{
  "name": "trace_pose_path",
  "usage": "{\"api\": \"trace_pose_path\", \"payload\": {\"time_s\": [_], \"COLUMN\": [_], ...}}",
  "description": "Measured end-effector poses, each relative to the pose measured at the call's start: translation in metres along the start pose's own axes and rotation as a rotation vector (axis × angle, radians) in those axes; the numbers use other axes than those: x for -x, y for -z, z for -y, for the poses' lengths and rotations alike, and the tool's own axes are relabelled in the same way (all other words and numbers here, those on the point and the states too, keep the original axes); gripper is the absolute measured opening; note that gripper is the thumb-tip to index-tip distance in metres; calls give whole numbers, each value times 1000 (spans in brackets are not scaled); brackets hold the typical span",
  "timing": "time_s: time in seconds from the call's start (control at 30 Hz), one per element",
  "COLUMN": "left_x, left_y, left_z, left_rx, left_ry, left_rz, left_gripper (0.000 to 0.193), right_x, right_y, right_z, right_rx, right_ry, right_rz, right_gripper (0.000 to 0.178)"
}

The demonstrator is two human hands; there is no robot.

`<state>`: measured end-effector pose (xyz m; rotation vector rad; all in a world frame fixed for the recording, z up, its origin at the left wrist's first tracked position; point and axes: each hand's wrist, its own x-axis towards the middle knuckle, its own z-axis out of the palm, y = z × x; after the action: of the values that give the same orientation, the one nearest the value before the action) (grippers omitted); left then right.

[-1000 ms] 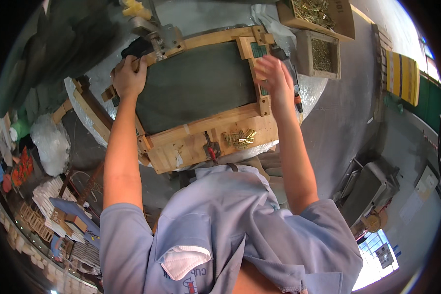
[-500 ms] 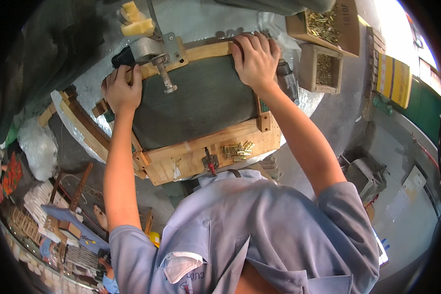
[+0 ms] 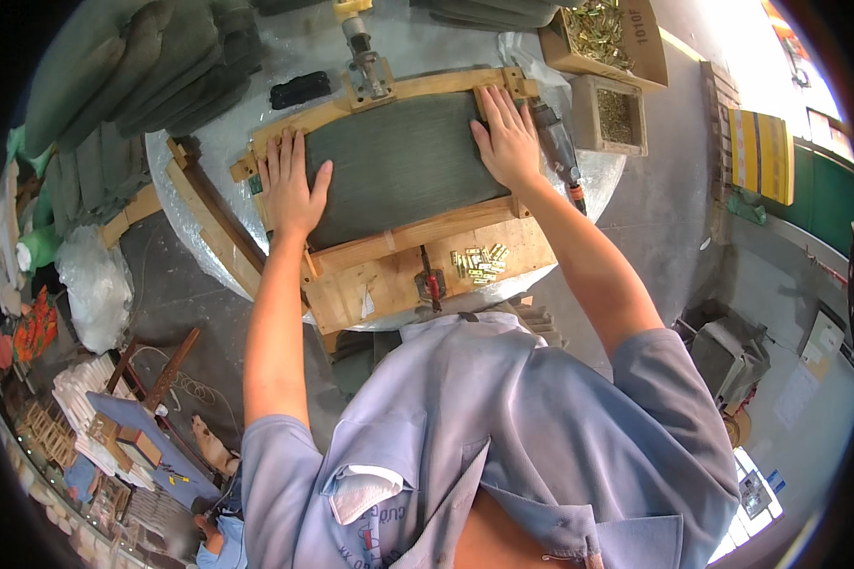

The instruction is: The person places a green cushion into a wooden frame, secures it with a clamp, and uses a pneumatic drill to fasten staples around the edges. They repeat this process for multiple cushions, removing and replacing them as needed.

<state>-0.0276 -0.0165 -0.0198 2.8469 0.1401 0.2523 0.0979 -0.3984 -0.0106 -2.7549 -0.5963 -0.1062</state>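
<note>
A dark grey-green panel (image 3: 399, 166) lies in a wooden frame (image 3: 417, 228) on the worktable. My left hand (image 3: 291, 190) rests flat on its left edge, fingers apart, the tips reaching the curved far rail. On the right edge lies my right hand (image 3: 509, 142), also open, with fingertips near the frame's far right corner. Neither hand holds anything. A metal clamp (image 3: 365, 66) with a yellow end is mounted on the far rail and points away from the panel. At the frame's near side sits a red-handled clamp (image 3: 433, 283), beside several small brass-coloured fittings (image 3: 479, 263).
A dark power tool (image 3: 558, 147) lies just right of the frame, near a wooden box (image 3: 605, 114) and a carton (image 3: 579, 62) of brass-coloured pieces. Stacked dark panels (image 3: 161, 66) stand far left. Loose wooden rails (image 3: 209, 223) lie left of the frame.
The far clamp has swung back, so its bolt no longer hangs over the panel. My left hand has moved from the far left rail onto the panel's left edge. The view has shifted.
</note>
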Motion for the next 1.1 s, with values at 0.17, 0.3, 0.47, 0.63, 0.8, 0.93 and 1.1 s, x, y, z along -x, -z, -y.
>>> {"api": "trace_pose_path", "payload": {"time_s": [0.17,0.3,0.47,0.63,0.8,0.93,1.1], "left_x": [21,28,24,18,23,37,44], "left_y": [1,4,-1,4,-1,-4,-2], "left_z": [-1,-8,-8,-6,-9,-4,-8], "left_rx": [-24,3,3,-33,22,4,-44], "left_ry": [27,40,53,50,73,103,108], "left_rz": [22,49,56,31,-86,-32,31], "left_gripper": [78,76,75,74,80,87,87], "right_x": [34,37,32,28,38,49,59], "right_y": [4,7,6,2,0,-4,-1], "right_z": [2,1,4,0,4,8,13], "right_rx": [3,52,83,70,81,109,182], "right_ry": [19,2,13,28,-5,-12,-25], "right_rz": [78,125,145,108,87,90,123], "right_gripper": [71,71,72,72,74,75,74]}}
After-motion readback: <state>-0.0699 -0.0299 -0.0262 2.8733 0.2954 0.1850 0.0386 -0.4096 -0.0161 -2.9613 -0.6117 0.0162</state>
